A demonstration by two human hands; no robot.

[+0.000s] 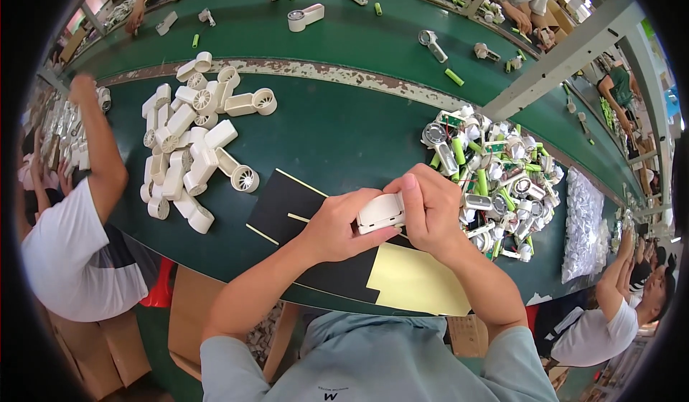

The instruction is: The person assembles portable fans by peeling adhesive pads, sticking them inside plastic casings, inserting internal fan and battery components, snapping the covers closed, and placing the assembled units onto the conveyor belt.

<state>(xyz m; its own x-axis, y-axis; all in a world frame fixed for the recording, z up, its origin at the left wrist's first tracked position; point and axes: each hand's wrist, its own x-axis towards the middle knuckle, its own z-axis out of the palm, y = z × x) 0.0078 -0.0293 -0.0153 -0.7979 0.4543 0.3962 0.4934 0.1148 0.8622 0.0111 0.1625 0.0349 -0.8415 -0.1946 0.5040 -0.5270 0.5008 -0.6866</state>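
Two hands, left hand and right hand, are closed around one white fan housing, held above the black mat on the green worktop.

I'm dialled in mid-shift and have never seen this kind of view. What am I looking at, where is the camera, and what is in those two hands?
There is no machine here: a person works with two bare hands. The single picture comes from a wide fisheye camera worn on that person's head, looking down, so straight edges bend near the rim and the forearms enter from the bottom.

The left hand and the right hand together hold a small white plastic casing over a black mat with a pale yellow sheet beside it.

These lie on a green table. To the left is a pile of white fan housings; to the right, a pile of mixed parts with green cylinders. Beyond runs a green conveyor belt carrying scattered pieces. Other people sit on either side.
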